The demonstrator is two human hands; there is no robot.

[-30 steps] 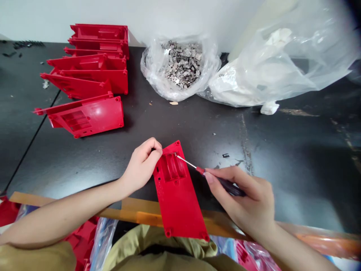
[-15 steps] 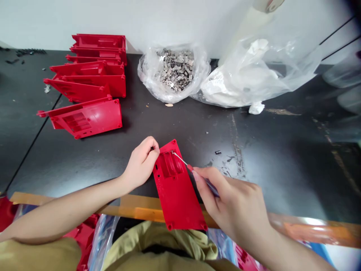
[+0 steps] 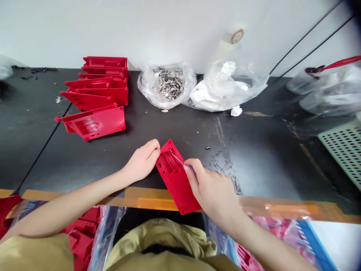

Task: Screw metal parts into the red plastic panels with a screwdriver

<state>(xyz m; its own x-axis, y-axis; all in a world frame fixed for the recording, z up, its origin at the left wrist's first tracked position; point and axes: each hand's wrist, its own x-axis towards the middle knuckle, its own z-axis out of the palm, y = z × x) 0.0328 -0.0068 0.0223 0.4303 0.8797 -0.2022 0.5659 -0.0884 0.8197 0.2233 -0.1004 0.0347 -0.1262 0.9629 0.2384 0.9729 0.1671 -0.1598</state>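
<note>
A red plastic panel (image 3: 182, 188) lies at a slant across the table's front edge, its slotted recess at the far end. My left hand (image 3: 145, 158) has its fingers closed on the panel's far left edge. In my right hand (image 3: 213, 184) is a thin screwdriver (image 3: 177, 158), most of its handle hidden by the fingers. The metal tip reaches into the recess's far corner, against a small metal piece (image 3: 170, 150) there.
Several similar red panels (image 3: 98, 122) stand in a row at the back left. Behind the work sit a bag of small metal parts (image 3: 170, 82) and a bag of white material (image 3: 217, 90). A perforated green basket (image 3: 342, 150) is at the right. Bags with red parts hang below the edge.
The view has shifted, showing more on the right. The panel has turned further aslant, and its near end has moved away from my body. The screwdriver tip stays at the recess corner.
</note>
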